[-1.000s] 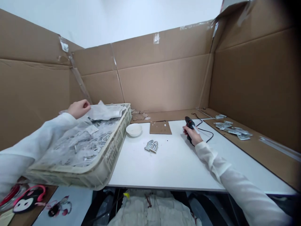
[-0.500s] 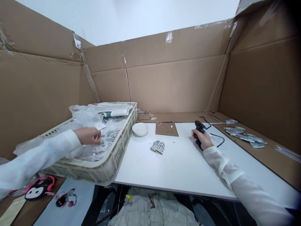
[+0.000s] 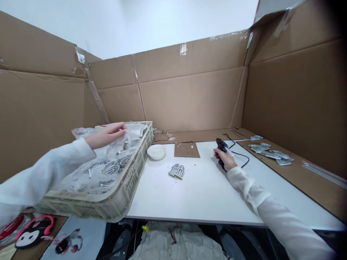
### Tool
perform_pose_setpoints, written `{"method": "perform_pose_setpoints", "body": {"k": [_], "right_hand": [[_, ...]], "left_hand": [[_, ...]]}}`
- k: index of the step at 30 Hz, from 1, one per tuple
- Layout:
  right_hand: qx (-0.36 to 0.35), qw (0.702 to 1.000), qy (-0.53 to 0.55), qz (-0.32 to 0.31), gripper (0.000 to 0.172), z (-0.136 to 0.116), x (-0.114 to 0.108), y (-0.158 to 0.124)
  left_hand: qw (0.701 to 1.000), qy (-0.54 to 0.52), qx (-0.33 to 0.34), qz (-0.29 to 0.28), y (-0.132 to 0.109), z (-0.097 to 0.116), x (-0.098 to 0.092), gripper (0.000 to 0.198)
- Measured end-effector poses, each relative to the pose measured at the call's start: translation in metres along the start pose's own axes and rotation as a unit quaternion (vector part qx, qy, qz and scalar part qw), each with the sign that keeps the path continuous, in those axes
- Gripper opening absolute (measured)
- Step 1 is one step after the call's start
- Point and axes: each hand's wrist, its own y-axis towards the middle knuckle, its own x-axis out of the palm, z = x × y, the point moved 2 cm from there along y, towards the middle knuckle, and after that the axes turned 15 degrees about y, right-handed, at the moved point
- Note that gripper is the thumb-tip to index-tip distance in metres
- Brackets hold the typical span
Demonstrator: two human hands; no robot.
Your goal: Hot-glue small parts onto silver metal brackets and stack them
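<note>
Left grip (image 3: 107, 136): higher than half a second ago, apparently pinching a crinkled clear plastic bag (image 3: 124, 147) just below, so pick-up looks made | Right grip (image 3: 225, 159): still wrapped round black corded gun-shaped tool (image 3: 221, 144) | Silvery arched metal pieces (image 3: 179, 172): between grips, on white bench (image 3: 200, 198)

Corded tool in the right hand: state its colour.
The corded tool looks mostly black, in the head view.

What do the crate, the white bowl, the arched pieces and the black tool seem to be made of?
Crate: likely moulded plastic, dull off-white, judging by its ribbed, slotted wall.
White bowl: smooth and pale; plastic or ceramic, I can't tell.
Arched pieces: silvery-grey with paler outlines, so perhaps metal or painted plastic.
Black tool: probably hard plastic, by its dark, moulded-looking body.
</note>
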Motion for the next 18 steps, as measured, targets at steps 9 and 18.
{"method": "perform_pose_setpoints", "body": {"k": [9, 18], "right_hand": [[-0.056, 0.997, 0.038, -0.023, 0.015, -0.001, 0.004, -0.003], [-0.066, 0.997, 0.028, -0.041, 0.013, 0.002, 0.005, 0.004]], "left_hand": [[0.963, 0.082, 0.215, -0.141, 0.049, 0.093, 0.11, 0.01], [0.951, 0.056, 0.201, -0.228, 0.059, 0.119, 0.189, 0.029]]}}
